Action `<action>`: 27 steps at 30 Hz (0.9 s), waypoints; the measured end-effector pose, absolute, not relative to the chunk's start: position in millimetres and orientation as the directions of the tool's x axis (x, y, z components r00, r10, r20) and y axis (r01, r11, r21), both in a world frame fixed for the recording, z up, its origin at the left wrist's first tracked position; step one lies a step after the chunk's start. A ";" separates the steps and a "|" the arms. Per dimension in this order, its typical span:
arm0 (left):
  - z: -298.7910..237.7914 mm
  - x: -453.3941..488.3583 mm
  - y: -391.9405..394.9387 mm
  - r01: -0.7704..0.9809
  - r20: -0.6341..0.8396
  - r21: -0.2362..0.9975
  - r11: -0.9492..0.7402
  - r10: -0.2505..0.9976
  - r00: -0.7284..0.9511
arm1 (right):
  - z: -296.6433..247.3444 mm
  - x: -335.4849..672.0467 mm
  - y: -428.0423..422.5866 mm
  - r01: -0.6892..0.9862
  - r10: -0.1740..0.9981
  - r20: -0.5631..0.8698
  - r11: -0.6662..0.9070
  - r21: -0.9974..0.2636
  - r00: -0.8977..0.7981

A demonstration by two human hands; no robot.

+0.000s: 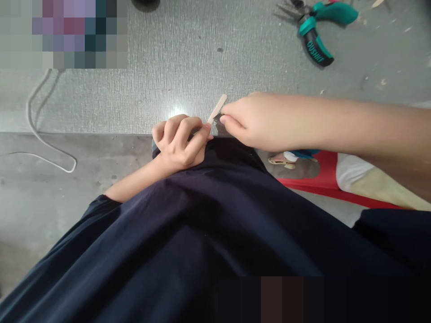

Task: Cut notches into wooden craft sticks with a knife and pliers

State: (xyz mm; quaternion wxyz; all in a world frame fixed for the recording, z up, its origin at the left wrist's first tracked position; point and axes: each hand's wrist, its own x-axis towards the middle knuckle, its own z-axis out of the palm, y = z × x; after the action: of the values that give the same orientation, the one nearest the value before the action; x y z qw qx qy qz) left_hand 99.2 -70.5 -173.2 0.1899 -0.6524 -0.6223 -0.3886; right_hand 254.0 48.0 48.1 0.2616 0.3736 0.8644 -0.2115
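Observation:
A pale wooden craft stick (pixel 218 107) points up and to the right, over the near edge of the table. Its lower end is pinched between the thumb and index finger of my left hand (pixel 182 140), whose other fingers are curled. My right hand (pixel 240 119) comes in from the right side, closed on a small dark blade (pixel 217 116). The blade's tip lies against or very close to the stick's side; I cannot tell whether it cuts in. Most of the blade is hidden by my fingers.
Pliers with teal and black handles (pixel 314 42) lie at the upper right, near scattered wood shavings (pixel 383 82). A white cable (pixel 30 103) hangs over the edge of the grey table (pixel 161 67). At right below are a red stool (pixel 326 172) and another person's foot (pixel 281 160).

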 end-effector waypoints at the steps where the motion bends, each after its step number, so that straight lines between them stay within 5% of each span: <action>1: -173.9 98.9 -71.0 0.942 0.725 0.282 -0.180 0.683 -0.087 | 49.1 252.7 46.5 0.752 0.538 -0.617 0.644 -0.140 -0.575; 10: -179.6 98.3 -73.2 0.859 0.589 0.456 -0.233 0.802 -0.095 | 51.7 243.4 38.7 0.764 0.574 -0.620 0.642 -0.064 -0.535; 16: -188.2 99.2 -69.0 0.843 0.662 0.457 -0.283 0.741 -0.110 | 40.9 257.9 44.4 0.751 0.561 -0.587 0.647 -0.129 -0.584; 22: -186.3 97.4 -65.5 0.756 0.513 0.622 -0.204 0.835 -0.197 | 41.0 258.2 44.4 0.758 0.556 -0.591 0.634 -0.154 -0.585; 27: -187.2 95.4 -64.2 0.734 0.585 0.619 -0.278 0.787 -0.195 | 46.5 251.8 42.7 0.764 0.556 -0.615 0.634 -0.121 -0.559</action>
State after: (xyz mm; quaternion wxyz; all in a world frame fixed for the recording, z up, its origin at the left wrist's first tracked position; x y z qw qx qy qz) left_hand 95.4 -64.2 -187.2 -0.0274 -0.6339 -0.6001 -0.4872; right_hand 251.8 42.7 46.5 0.2720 0.3828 0.8619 -0.1911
